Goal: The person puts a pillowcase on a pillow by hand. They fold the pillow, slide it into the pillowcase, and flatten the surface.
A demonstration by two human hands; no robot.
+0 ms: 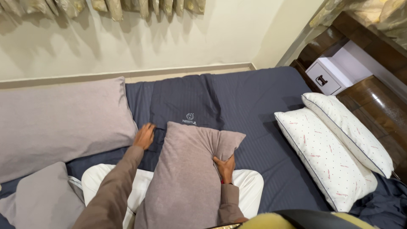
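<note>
A grey-mauve pillow (pixel 186 174) stands on end across my lap, leaning away from me. My right hand (pixel 224 167) grips its right edge, bunching the fabric. Beside the pillow's upper left corner, my left hand (pixel 145 135) rests flat on a folded dark blue cloth (pixel 182 101) that lies on the bed. The dark blue striped sheet (pixel 258 127) covers the mattress under everything.
A large grey pillow (pixel 59 123) lies at the left, and a smaller grey one (pixel 42 199) sits at the lower left. Two white dotted pillows (pixel 335 148) are stacked at the right. A wooden side unit with a white box (pixel 326 76) stands beyond the bed's right corner.
</note>
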